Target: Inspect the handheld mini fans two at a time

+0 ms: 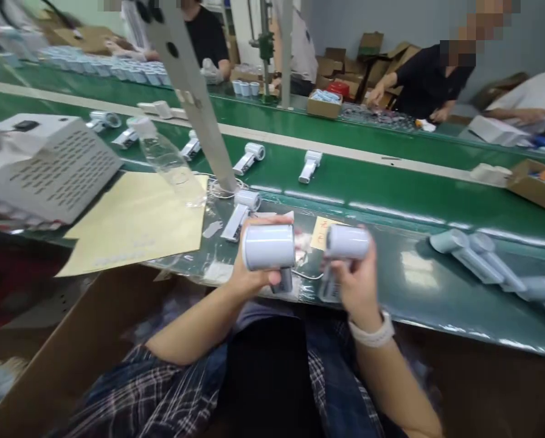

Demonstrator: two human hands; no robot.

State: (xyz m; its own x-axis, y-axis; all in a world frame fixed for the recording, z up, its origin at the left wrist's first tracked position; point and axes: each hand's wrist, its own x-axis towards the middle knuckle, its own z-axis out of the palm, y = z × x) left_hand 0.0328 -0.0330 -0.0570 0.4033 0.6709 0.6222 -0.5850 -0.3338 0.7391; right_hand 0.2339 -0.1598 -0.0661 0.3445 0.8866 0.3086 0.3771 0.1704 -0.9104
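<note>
My left hand [249,277] is closed around the handle of a white hair-dryer-shaped device [269,246], its barrel pointing sideways above the bench edge. My right hand [357,283], with a white watch on the wrist, grips the handle of a second, similar white device [347,242]. Both are held close together just above my lap. Another such device [240,213] lies on the bench right behind my left hand, beside a small yellow note [322,231].
A green conveyor belt [391,182] carries several more white devices. A white perforated box [48,167], yellow paper [135,222] and a clear plastic bottle [167,161] sit left. A slanted metal post [194,91] rises ahead. Finished devices [477,258] lie right. Other people work across the belt.
</note>
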